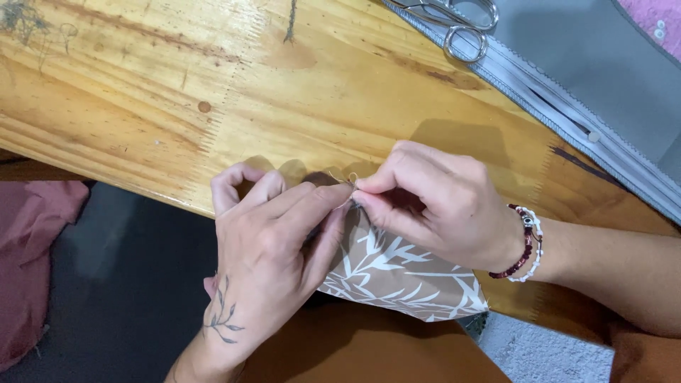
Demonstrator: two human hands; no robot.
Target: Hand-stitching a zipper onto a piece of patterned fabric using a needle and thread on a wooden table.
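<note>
Head view, looking straight down over the edge of a wooden table [142,92].

Left hand [266,248]: positioned at the table edge, back of the hand facing the camera, leaf tattoo near the wrist. Index and middle fingers extended to the right, thumb underneath, pinching the top corner of a tan fabric piece [397,273] printed with white leaf branches. Little finger curled upward, clear of the fabric.

Right hand [433,206]: positioned just right of the left hand, fingertips touching the left fingertips. Thumb and index finger pressed together on a thin thread [345,177] at the same fabric corner. Thread looped just above the fingertips. Needle, if any, too small to tell. Remaining fingers curled into the palm. Dark red and white bead bracelets [526,245] worn at the wrist.

Fabric piece: held at the near edge of the table, below and between both hands, upper corner hidden by the fingers, lower part hanging past the table edge over an orange-brown surface [369,354].

Surroundings: metal scissors [454,21] at the top, resting on a grey fabric strip [596,71] with a zipper [539,92] along its border, well apart from the hands. Pink cloth [663,18] in the top right corner. Dark red cloth [28,262] at the lower left, beneath table level. Grey textured floor covering [539,354] at the lower right.
</note>
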